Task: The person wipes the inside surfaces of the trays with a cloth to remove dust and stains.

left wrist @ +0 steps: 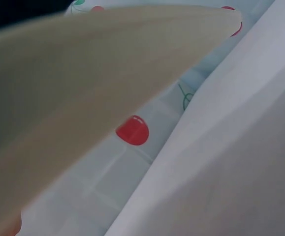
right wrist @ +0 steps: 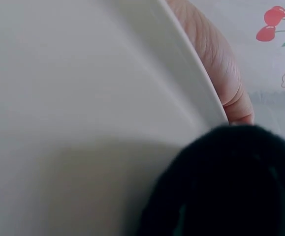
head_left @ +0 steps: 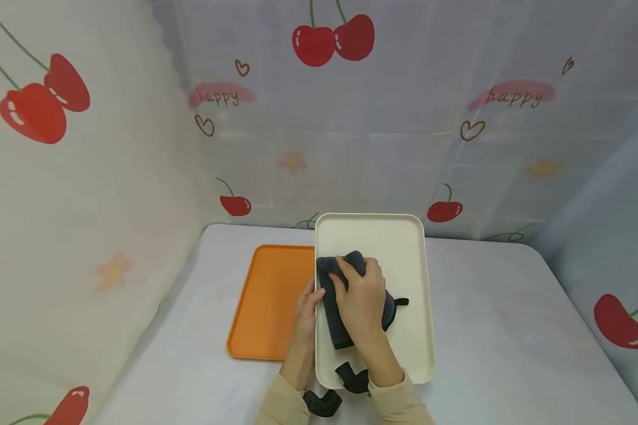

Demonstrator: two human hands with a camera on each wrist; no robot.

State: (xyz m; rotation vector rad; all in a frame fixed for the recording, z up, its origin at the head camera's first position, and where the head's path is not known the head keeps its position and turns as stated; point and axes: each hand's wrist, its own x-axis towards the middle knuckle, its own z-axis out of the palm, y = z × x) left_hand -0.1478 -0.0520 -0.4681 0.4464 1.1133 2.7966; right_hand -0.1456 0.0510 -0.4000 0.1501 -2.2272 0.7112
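My left hand grips the left rim of a cream tray, thumb over the edge. The same hand shows beyond the tray wall in the right wrist view. Over the tray, my right hand holds a dark blue-grey folded fabric item, fingers bent over its top. A small black loop sticks out at the item's right. In the right wrist view the item is a dark rounded shape near the rim. The blurred tray fills much of the left wrist view; its outer face hides the left fingers.
An orange tray lies on the white table at the left, partly covered by the cream tray. Black wrist-worn devices sit by both sleeves. Cherry-printed curtains stand behind and at the sides.
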